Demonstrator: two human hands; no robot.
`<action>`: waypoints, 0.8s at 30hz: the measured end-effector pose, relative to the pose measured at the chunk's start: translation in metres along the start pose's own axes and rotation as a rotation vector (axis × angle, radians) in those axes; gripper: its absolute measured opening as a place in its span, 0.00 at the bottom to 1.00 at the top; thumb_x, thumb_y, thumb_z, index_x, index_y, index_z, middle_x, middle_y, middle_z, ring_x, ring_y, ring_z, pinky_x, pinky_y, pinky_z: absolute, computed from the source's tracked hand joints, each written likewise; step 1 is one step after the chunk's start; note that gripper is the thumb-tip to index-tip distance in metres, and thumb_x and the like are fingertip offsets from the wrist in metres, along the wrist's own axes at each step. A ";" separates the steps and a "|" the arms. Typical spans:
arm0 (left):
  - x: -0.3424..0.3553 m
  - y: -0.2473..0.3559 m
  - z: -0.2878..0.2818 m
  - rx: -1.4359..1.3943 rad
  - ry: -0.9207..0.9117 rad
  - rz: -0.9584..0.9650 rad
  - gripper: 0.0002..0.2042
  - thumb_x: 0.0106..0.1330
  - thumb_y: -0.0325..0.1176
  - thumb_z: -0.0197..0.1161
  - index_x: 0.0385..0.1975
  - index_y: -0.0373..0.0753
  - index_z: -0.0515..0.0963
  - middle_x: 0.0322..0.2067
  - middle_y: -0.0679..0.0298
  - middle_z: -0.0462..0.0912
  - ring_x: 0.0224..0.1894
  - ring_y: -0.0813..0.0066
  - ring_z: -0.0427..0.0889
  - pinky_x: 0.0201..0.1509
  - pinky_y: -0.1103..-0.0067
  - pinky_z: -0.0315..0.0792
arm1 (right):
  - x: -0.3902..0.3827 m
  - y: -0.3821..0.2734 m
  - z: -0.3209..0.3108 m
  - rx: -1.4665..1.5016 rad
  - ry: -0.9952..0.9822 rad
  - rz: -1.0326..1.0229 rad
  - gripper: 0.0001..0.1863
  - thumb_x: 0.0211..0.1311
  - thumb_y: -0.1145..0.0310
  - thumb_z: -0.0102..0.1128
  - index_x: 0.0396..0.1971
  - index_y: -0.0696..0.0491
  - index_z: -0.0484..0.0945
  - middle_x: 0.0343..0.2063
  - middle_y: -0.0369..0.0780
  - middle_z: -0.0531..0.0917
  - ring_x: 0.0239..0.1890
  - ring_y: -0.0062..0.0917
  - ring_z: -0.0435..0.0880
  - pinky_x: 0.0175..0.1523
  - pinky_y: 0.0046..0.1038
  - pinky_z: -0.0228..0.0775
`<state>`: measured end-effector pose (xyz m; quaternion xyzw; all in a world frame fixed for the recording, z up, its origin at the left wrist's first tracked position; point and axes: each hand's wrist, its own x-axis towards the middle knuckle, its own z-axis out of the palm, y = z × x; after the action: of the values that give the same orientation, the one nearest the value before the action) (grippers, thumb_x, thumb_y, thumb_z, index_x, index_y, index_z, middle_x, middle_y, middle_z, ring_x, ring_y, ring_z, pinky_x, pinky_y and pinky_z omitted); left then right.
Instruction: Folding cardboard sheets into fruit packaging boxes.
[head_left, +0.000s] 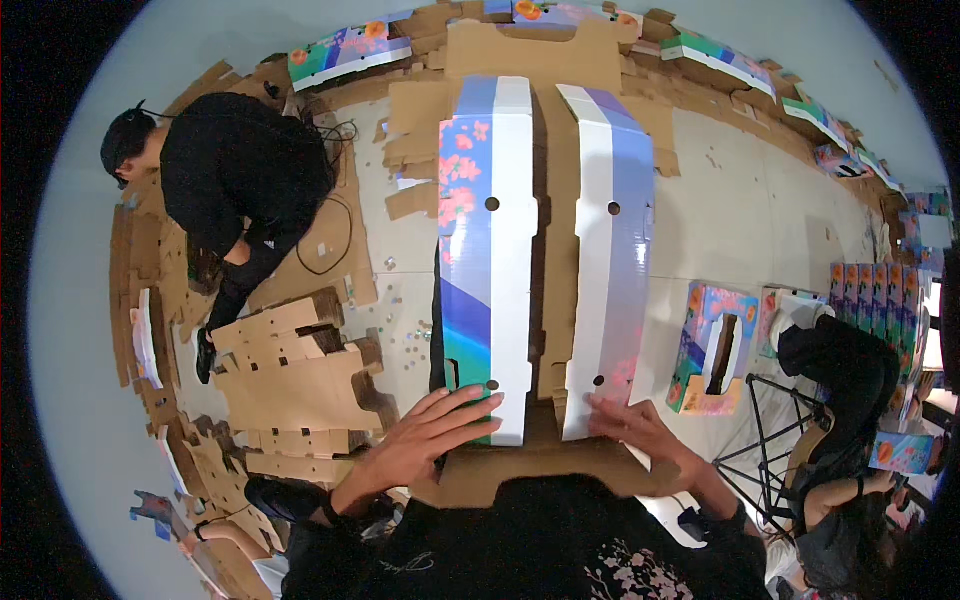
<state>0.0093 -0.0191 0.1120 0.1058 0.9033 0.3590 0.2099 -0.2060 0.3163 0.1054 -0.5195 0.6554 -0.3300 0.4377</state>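
In front of me lies a brown cardboard piece (558,230) with two long folded side panels. The left panel (466,260) shows pink flowers, blue and green colours, a white band and round holes. The right panel (620,260) is white, pale blue and lilac, also holed. Between them runs a brown gap. My left hand (446,425) rests open with spread fingers on the lower end of the left panel. My right hand (640,430) is open, its fingertips touching the lower end of the right panel.
A person in black (240,180) crouches at left beside stacked flat cardboard (290,390). Other people (845,370) are at the right and lower edges. A printed box (690,370) lies right, near a black metal frame (770,440); stacked printed boxes (870,285) stand behind.
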 end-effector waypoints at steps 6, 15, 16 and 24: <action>-0.009 -0.005 0.047 -0.996 0.772 0.040 0.22 0.60 0.22 0.56 0.57 0.32 0.69 0.55 0.50 0.77 0.60 0.62 0.77 0.72 0.61 0.61 | 0.022 0.018 0.067 0.663 0.864 0.205 0.33 0.60 0.66 0.68 0.62 0.59 0.66 0.53 0.43 0.73 0.54 0.26 0.75 0.58 0.32 0.72; 0.041 -0.031 0.035 -0.720 0.939 -0.275 0.30 0.68 0.30 0.62 0.70 0.37 0.63 0.52 0.65 0.66 0.36 0.81 0.66 0.46 0.83 0.67 | 0.052 0.011 0.077 0.172 1.153 0.239 0.34 0.71 0.59 0.51 0.71 0.62 0.57 0.40 0.37 0.70 0.42 0.24 0.69 0.52 0.27 0.63; 0.043 -0.028 0.033 -0.723 0.939 -0.268 0.30 0.70 0.32 0.61 0.72 0.38 0.62 0.53 0.65 0.62 0.37 0.80 0.63 0.46 0.83 0.67 | 0.052 0.011 0.076 0.197 1.168 0.241 0.33 0.73 0.56 0.47 0.69 0.63 0.59 0.39 0.37 0.70 0.42 0.24 0.68 0.51 0.27 0.61; 0.049 -0.029 0.048 -0.613 1.033 -0.325 0.24 0.75 0.34 0.55 0.70 0.39 0.66 0.51 0.63 0.62 0.46 0.78 0.65 0.51 0.80 0.66 | 0.055 0.010 0.075 0.054 1.131 0.270 0.35 0.77 0.49 0.36 0.68 0.64 0.64 0.39 0.45 0.69 0.43 0.33 0.68 0.52 0.34 0.62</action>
<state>-0.0133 0.0056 0.0456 -0.2855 0.7485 0.5703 -0.1814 -0.1452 0.2667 0.0542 -0.1632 0.8391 -0.5140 0.0708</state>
